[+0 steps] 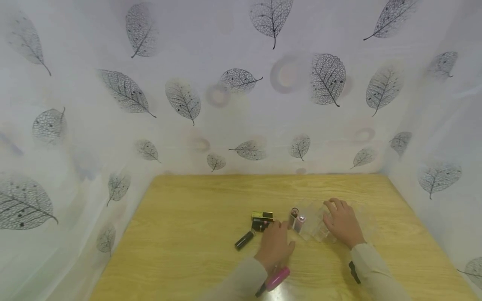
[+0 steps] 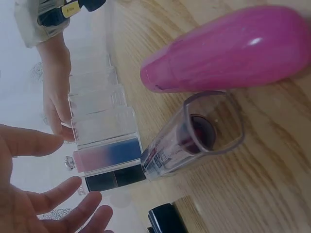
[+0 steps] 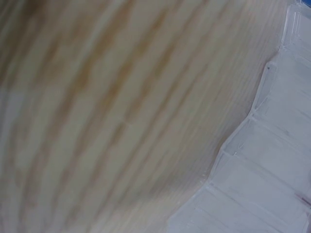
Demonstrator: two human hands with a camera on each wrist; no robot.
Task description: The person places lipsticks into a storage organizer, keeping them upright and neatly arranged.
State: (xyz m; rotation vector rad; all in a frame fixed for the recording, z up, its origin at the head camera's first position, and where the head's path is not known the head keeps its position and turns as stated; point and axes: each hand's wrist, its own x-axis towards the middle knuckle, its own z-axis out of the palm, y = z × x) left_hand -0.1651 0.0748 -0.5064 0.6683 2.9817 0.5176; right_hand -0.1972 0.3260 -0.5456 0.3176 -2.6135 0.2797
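A clear plastic organizer (image 2: pixel 102 128) sits on the right half of the wooden table (image 1: pixel 180 234), short of its far edge. At its left end stand a pink-and-blue tube (image 2: pixel 109 155) and a dark tube (image 2: pixel 100 181), presumably kept upright by the slot walls. The right hand (image 1: pixel 343 224) bends its fingers loosely over the organizer, perhaps to steady it. The left hand (image 1: pixel 275 243), fingers and thumb spread wide, holds nothing beside a black lipstick case (image 1: pixel 258 225).

Soft light, right-wrist view seemingly blurry
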